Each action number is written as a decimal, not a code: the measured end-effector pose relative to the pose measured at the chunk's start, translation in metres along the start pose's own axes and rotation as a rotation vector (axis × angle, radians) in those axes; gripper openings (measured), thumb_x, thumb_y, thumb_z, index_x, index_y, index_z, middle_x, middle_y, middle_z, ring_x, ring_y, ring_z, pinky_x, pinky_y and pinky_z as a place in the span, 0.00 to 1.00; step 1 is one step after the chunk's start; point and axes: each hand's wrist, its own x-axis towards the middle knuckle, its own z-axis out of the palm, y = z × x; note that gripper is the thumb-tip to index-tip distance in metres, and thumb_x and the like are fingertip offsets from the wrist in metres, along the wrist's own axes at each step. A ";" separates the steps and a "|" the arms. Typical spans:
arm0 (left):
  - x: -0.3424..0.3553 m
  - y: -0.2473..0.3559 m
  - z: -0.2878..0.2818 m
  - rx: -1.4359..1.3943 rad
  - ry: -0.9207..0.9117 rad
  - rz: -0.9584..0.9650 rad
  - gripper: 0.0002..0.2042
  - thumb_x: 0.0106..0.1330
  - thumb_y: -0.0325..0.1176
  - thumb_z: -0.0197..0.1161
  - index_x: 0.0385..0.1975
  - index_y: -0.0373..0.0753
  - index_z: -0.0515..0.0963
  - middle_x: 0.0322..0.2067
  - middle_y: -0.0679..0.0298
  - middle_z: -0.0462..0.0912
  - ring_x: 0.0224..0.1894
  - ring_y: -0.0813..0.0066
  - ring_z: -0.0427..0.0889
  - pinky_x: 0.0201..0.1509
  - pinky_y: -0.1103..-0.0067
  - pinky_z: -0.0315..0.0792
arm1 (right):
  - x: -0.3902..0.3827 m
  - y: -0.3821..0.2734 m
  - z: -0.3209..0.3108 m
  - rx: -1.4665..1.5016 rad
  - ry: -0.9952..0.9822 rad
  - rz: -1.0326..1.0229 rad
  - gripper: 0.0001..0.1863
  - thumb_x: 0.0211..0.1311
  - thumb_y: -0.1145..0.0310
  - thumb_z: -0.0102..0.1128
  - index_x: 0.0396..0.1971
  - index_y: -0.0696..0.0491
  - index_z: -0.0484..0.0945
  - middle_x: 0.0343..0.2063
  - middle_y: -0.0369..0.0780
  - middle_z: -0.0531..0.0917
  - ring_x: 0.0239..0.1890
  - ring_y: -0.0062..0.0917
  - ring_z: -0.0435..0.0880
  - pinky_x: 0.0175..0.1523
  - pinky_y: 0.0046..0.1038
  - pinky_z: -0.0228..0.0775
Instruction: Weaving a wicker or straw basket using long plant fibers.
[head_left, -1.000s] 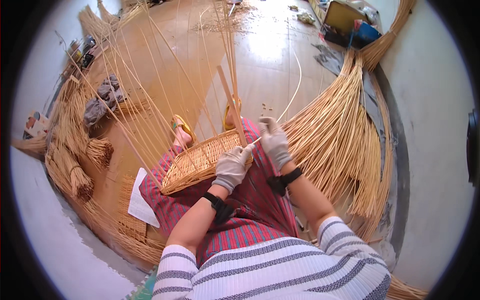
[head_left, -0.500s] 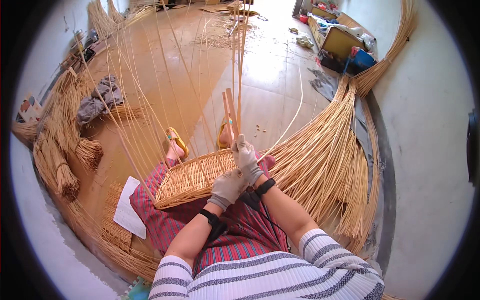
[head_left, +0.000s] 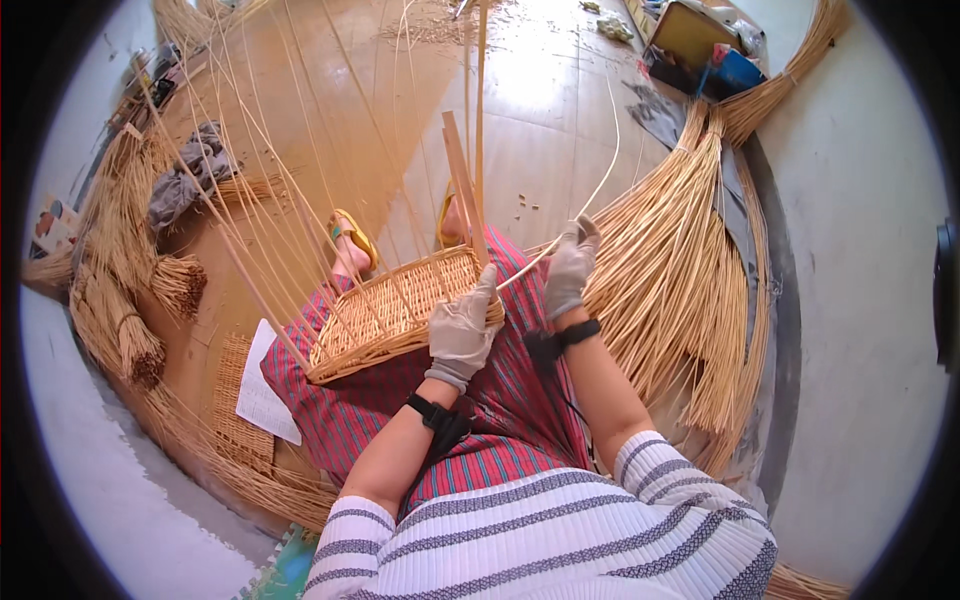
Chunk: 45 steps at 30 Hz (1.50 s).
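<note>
The woven basket (head_left: 390,308) lies across the lap (head_left: 340,420), long axis from eight to two o'clock, stakes (head_left: 464,175) rising toward eleven. The left hand (head_left: 462,335), fingers mostly curled, grips its three-o'clock end. Floor (head_left: 540,160) opens at twelve. The right hand (head_left: 571,268), closed, holds a pale strand (head_left: 525,271); a cane bundle (head_left: 670,300) borders three.

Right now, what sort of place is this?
Probably a small basket-weaving workshop, or a room used as one: there's a part-woven basket, a big fanned bundle of pale canes near the right-hand wall, and scraps scattered on the floor.
</note>
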 end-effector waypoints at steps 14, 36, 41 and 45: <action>-0.013 0.009 -0.004 0.114 -0.131 -0.078 0.47 0.56 0.43 0.72 0.74 0.41 0.52 0.44 0.60 0.82 0.45 0.63 0.81 0.51 0.66 0.68 | 0.056 0.019 -0.006 1.202 -0.425 1.183 0.37 0.74 0.36 0.31 0.27 0.53 0.77 0.09 0.27 0.54 0.11 0.14 0.49 0.17 0.21 0.43; -0.023 -0.005 0.028 0.279 -0.172 -0.125 0.37 0.57 0.40 0.70 0.69 0.45 0.64 0.43 0.61 0.83 0.45 0.63 0.81 0.50 0.68 0.69 | -0.137 -0.147 -0.009 0.131 -0.545 0.051 0.14 0.64 0.58 0.61 0.36 0.55 0.81 0.31 0.44 0.82 0.32 0.39 0.82 0.44 0.40 0.70; -0.019 -0.005 0.014 -0.650 0.295 -0.341 0.32 0.62 0.34 0.68 0.67 0.40 0.65 0.47 0.60 0.80 0.45 0.66 0.77 0.53 0.71 0.70 | -0.105 -0.187 0.005 0.169 -1.152 0.267 0.16 0.57 0.60 0.69 0.39 0.55 0.80 0.36 0.46 0.81 0.36 0.29 0.83 0.49 0.34 0.74; -0.018 0.005 -0.037 -1.054 0.425 -0.396 0.16 0.72 0.34 0.61 0.54 0.34 0.73 0.46 0.59 0.78 0.49 0.67 0.79 0.59 0.69 0.74 | -0.039 -0.101 0.017 -0.123 -0.426 0.000 0.18 0.64 0.63 0.69 0.47 0.54 0.76 0.34 0.33 0.80 0.32 0.18 0.77 0.37 0.23 0.72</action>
